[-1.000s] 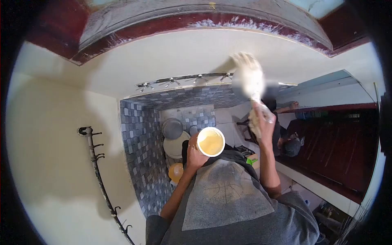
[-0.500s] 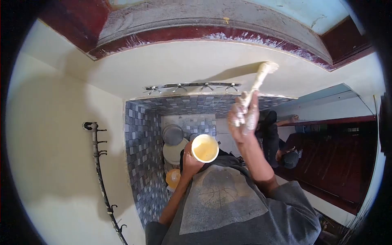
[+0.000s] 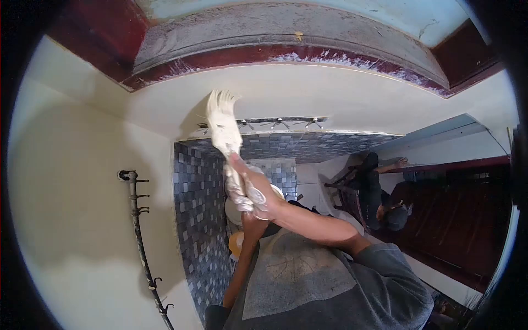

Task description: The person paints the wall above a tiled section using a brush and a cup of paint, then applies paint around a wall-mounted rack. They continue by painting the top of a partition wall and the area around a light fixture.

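My right hand [image 3: 252,190], smeared with pale paint, is closed round the handle of a wide paintbrush [image 3: 223,125]. The bristles point up, splayed and coated in cream paint, and overlap the cream wall [image 3: 308,91] below the window ledge. Behind and below it, my left hand [image 3: 254,224] grips a paint tub [image 3: 280,192]. Only a sliver of the tub's rim shows, since my right hand and forearm cover the rest.
A black rail with metal hooks [image 3: 279,122] runs along the wall above mosaic tiles [image 3: 201,220]. Another hook rail [image 3: 136,220] hangs at left. A dusty ledge [image 3: 236,38] spans the top. Another person [image 3: 379,203] is at right by a dark red door [image 3: 440,236]; an orange container [image 3: 235,243] sits low.
My right hand has swept the brush from right to left across the wall and now passes in front of the tub. My left hand stays at about the same place with the tub.
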The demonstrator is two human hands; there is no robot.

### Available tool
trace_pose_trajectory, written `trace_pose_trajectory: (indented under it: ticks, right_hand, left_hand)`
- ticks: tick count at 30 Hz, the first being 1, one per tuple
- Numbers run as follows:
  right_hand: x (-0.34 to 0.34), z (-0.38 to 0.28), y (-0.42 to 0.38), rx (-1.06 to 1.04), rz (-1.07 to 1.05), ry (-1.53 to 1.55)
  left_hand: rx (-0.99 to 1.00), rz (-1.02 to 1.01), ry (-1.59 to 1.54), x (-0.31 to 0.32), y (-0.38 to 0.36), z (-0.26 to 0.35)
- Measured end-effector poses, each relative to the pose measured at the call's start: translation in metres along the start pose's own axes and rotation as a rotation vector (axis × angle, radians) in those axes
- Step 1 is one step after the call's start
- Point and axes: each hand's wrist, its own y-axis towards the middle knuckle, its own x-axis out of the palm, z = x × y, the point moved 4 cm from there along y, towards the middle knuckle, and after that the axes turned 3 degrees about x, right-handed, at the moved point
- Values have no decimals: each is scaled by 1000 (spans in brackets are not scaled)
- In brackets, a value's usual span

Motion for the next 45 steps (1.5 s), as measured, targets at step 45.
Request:
trace_pose_trajectory:
  ticks: [45]
  right_hand:
    - [-134,-67,-81,-292,667,-419]
  left_hand:
    - [-1,-173,-217,21,0,-18]
